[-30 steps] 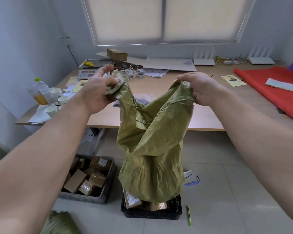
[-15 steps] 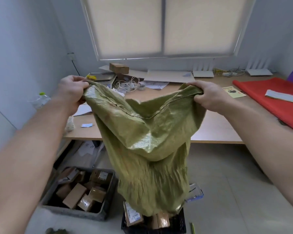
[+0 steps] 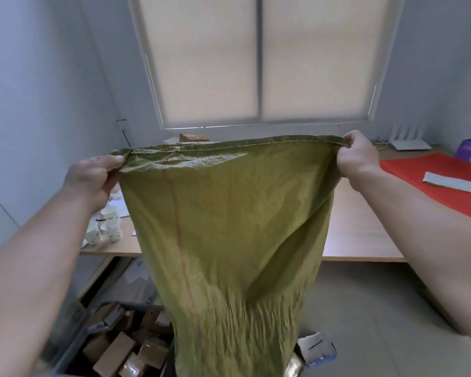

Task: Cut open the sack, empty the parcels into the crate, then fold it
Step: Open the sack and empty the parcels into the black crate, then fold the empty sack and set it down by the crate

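The lower end of the sack point(image 3: 229, 240) is cut off by the bottom edge; the crate beneath it is hidden; the parcels point(image 3: 120, 349) at lower left are blurred and partly covered.

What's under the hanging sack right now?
Beneath the sack, held taut by the left hand and right hand, only a shiny parcel peeks out. The rest below is hidden.

You face pale blue walls point(image 3: 52, 77), a blind-covered window point(image 3: 259, 58), a wooden table point(image 3: 356, 229) bearing a red mat point(image 3: 430, 170), and grey tiled floor point(image 3: 365, 308).
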`<move>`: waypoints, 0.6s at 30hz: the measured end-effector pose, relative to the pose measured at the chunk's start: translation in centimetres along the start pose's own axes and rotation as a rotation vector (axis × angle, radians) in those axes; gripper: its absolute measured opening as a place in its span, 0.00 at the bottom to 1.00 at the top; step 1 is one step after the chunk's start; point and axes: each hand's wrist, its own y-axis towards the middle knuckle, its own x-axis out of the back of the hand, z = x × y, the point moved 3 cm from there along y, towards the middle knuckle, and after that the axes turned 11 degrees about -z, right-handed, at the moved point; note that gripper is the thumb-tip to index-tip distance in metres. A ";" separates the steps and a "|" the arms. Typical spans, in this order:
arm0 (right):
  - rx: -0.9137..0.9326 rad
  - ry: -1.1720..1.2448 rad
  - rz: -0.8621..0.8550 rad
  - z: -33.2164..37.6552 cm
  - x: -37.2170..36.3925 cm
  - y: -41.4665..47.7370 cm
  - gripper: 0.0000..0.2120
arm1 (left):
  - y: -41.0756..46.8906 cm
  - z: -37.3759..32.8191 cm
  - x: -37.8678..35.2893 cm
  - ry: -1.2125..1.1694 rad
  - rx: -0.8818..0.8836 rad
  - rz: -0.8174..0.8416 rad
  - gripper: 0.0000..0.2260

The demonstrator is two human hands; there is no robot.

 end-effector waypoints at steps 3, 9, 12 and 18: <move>-0.080 0.095 -0.011 0.5 -0.3 0.6 0.11 | -1.5 -0.2 -0.4 -0.061 -0.068 0.081 0.19; -0.221 0.511 -0.073 1.5 0.0 1.2 0.09 | -2.8 -2.2 -0.8 -0.040 -0.332 -0.003 0.06; -0.234 0.809 -0.048 2.2 0.4 1.3 0.06 | -2.9 -3.9 -1.0 -0.087 -0.364 -0.058 0.07; -0.316 1.162 0.121 4.7 -0.4 2.3 0.11 | -3.2 -6.2 -4.6 -0.415 -0.091 0.049 0.14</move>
